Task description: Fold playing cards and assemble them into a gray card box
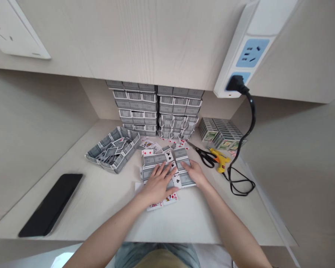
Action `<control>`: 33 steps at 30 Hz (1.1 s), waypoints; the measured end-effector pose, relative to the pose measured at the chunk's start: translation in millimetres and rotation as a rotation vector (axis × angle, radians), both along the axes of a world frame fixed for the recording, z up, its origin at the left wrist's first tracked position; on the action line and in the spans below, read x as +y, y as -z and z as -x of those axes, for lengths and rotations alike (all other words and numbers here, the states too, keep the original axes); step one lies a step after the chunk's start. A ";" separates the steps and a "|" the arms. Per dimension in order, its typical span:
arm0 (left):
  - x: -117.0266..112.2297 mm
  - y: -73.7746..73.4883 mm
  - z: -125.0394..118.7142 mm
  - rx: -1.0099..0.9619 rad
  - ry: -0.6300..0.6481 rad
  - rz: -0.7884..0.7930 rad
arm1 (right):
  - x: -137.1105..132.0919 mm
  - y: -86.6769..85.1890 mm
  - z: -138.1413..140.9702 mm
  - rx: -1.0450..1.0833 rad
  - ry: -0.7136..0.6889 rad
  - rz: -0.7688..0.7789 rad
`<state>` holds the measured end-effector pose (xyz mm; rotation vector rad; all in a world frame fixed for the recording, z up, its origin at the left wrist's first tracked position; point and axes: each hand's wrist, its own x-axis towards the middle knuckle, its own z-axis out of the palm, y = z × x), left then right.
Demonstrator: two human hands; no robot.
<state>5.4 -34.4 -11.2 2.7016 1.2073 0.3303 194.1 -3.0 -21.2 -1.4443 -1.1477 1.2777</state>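
My left hand [158, 186] lies flat with its fingers spread on a panel of joined playing cards [150, 160], mostly grey backs up. Face-up cards stick out along its edges, including clubs [177, 181] on the right and red-marked cards [169, 198] below. Beside it is a narrow strip of playing cards [181, 153], also back side up. My right hand [197, 173] holds this strip at its right edge, thumb on top and other fingers largely hidden. Strip and panel lie close together, side by side.
A card-built tray [118, 165] with loose cards stands left, near a black phone [51, 204]. Stacked card-built boxes [138, 106] line the back. Right are scissors [206, 156], a yellow glue gun [221, 158], its looped cord, and packed card decks [223, 132]. A power strip [244, 56] hangs above.
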 end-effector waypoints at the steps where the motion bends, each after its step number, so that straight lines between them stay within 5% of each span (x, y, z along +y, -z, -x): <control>1: 0.0 0.2 0.1 0.001 0.001 -0.001 | -0.3 -0.4 0.2 0.006 -0.006 0.003; 17: 0.2 0.3 0.1 -0.006 -0.004 -0.001 | -1.0 -2.9 -0.7 0.047 -0.019 0.082; 33: 0.2 1.0 -0.1 -0.003 -0.007 -0.013 | -2.0 -7.0 1.7 -0.076 -0.043 -0.003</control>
